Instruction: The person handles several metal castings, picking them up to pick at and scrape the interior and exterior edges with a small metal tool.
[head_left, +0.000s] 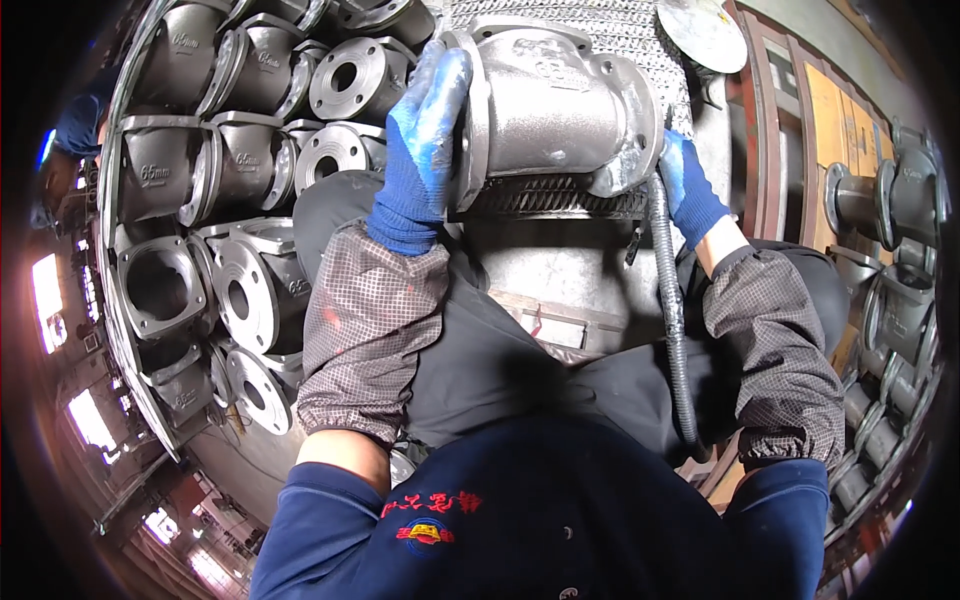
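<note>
A grey cast-metal valve body [548, 100] with round flanges at both ends lies sideways in front of me, over a metal mesh surface [610, 22]. My left hand [428, 125], in a blue coated glove, grips its left flange with the fingers stretched up along the rim. At the right flange's lower edge is my right hand [688, 182], gloved alike and closed on that rim; its fingertips are partly hidden behind the metal. A ribbed metal hose [672, 310] runs down beside my right hand toward my right leg.
Several similar grey castings [250, 160] stand stacked in rows on the left. More flanged castings [905, 290] lie along the right edge. A pale round disc [703, 35] is at the upper right, near a reddish metal frame [790, 130] and a wooden board [845, 120].
</note>
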